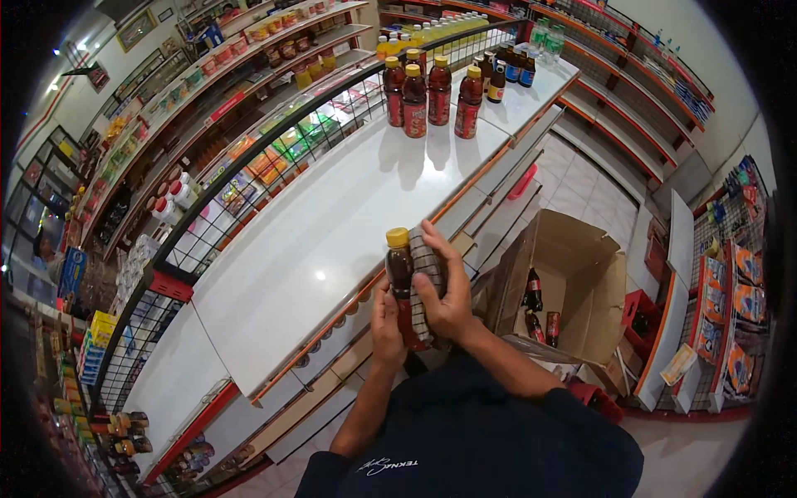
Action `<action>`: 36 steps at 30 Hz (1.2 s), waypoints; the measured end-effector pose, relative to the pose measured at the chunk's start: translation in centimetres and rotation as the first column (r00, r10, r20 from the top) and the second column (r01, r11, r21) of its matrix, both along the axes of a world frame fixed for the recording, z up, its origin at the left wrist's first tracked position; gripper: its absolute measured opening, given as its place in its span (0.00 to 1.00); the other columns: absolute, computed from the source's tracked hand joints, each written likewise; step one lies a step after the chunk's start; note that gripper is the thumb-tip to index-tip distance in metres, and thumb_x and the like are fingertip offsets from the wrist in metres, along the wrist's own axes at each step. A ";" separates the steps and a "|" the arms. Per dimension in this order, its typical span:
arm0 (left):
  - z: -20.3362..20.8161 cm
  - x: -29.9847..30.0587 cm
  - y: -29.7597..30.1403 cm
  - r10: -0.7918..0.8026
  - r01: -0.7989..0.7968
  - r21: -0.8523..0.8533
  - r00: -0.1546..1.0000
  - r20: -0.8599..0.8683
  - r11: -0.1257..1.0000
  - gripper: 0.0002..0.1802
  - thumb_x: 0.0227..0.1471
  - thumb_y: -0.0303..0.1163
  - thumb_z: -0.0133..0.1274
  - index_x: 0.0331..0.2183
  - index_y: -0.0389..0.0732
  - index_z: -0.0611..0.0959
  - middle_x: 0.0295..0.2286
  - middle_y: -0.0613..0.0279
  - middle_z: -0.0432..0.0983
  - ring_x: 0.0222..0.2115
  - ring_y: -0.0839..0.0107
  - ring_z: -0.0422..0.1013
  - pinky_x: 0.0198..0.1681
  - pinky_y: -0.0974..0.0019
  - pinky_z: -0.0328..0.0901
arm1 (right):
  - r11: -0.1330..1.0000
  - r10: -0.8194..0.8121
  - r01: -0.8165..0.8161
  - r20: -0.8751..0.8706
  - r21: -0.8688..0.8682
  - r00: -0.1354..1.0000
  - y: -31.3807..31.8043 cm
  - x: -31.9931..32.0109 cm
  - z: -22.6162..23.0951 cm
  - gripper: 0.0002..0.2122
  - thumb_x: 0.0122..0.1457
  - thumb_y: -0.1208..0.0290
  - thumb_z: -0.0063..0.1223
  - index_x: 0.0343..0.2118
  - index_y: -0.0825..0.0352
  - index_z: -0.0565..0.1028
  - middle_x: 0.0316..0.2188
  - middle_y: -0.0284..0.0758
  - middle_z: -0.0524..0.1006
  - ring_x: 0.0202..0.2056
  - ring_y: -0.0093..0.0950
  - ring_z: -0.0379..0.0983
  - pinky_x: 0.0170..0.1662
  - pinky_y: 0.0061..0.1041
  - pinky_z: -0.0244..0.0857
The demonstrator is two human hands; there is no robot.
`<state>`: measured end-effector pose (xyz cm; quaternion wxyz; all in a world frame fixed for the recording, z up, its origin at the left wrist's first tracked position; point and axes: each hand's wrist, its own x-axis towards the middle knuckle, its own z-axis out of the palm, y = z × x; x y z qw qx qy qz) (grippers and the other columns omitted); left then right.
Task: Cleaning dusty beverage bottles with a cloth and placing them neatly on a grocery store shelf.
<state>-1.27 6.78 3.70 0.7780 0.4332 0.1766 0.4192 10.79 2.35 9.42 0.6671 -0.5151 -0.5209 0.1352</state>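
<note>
Over the front edge of a white shelf, my left hand grips a dark drink bottle with a yellow cap and red label, held upright. My right hand presses a folded checked cloth against the bottle's right side; the fingers are closed round the cloth. Several bottles of the same kind stand grouped toward the far end of the shelf. An open cardboard box on my right has a few dark bottles at its bottom.
Behind the drink bottles stand smaller brown bottles and green-capped clear ones. A black wire mesh divider runs along the shelf's back edge. Tiered racks stand at the far right. Hanging packets line the right side.
</note>
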 end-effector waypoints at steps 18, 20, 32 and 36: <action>-0.1 6.9 -0.6 -0.176 0.167 -0.136 0.982 -0.065 0.977 0.25 0.64 0.48 0.41 0.52 0.39 0.66 0.40 0.61 0.73 0.39 0.77 0.70 0.44 0.72 0.66 | 0.980 -0.043 0.083 0.219 -0.179 0.975 -3.6 6.3 -1.2 0.33 0.59 0.68 0.48 0.65 0.70 0.50 0.67 0.52 0.44 0.67 0.50 0.43 0.65 0.38 0.45; 0.6 8.2 -0.5 -0.205 0.193 -0.151 0.976 -0.070 0.970 0.21 0.67 0.44 0.36 0.51 0.39 0.69 0.43 0.61 0.72 0.42 0.77 0.69 0.46 0.71 0.65 | 0.980 -0.086 0.130 0.277 -0.148 0.957 -4.0 6.5 -1.9 0.32 0.59 0.67 0.49 0.65 0.70 0.52 0.67 0.51 0.44 0.67 0.49 0.41 0.66 0.39 0.44; -2.3 11.0 -0.5 -0.037 0.051 0.050 0.971 -0.237 0.997 0.20 0.64 0.47 0.44 0.43 0.39 0.71 0.35 0.63 0.75 0.33 0.78 0.72 0.34 0.74 0.68 | 0.972 -0.063 0.069 0.035 -0.223 0.997 -4.7 9.0 -3.7 0.32 0.63 0.69 0.44 0.67 0.68 0.44 0.67 0.53 0.42 0.67 0.49 0.40 0.66 0.39 0.40; -0.8 11.6 0.0 -0.115 0.099 -0.093 0.976 -0.186 0.991 0.18 0.65 0.43 0.43 0.45 0.38 0.71 0.36 0.65 0.73 0.36 0.80 0.69 0.37 0.75 0.66 | 0.972 -0.118 0.171 0.295 -0.160 0.948 -4.0 8.8 -3.4 0.32 0.63 0.69 0.46 0.67 0.67 0.47 0.67 0.52 0.41 0.67 0.49 0.40 0.65 0.38 0.45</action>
